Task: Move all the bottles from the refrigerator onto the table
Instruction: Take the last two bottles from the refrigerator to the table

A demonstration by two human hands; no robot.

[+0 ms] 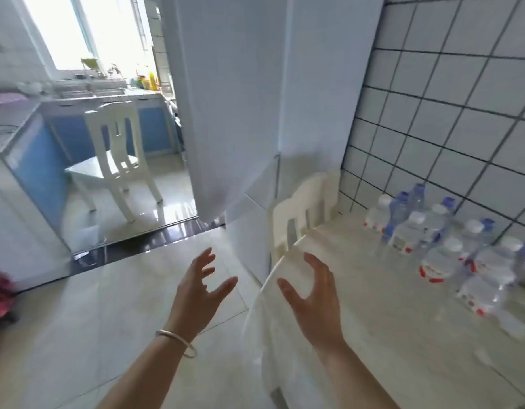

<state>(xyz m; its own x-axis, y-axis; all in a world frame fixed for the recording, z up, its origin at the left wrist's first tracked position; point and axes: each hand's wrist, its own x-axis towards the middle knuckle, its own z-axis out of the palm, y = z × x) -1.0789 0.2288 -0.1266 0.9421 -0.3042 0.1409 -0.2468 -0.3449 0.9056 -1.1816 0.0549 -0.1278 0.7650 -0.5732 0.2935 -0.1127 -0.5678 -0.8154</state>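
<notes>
**Both hands empty, bottles bunched on the table**

The big white fridge fills the middle of the view, door side facing us, looks closed from here but the frame is pretty blurry. To its right is a tiled wall with dark grout. Under that sits the pale table, and the bottles are clustered at its far right against the wall, clear plastic ones with white or blue caps and red-marked labels, packed close and touching each other. A white chair is tucked between fridge and table, and a second chair stands back in the kitchen by the blue cabinets.

Left hand hangs over the floor, fingers spread wide, holding nothing. There's a bangle on that wrist. Right hand is over the table's near edge, fingers curled loosely open, also holding nothing, well apart from the bottles.
</notes>
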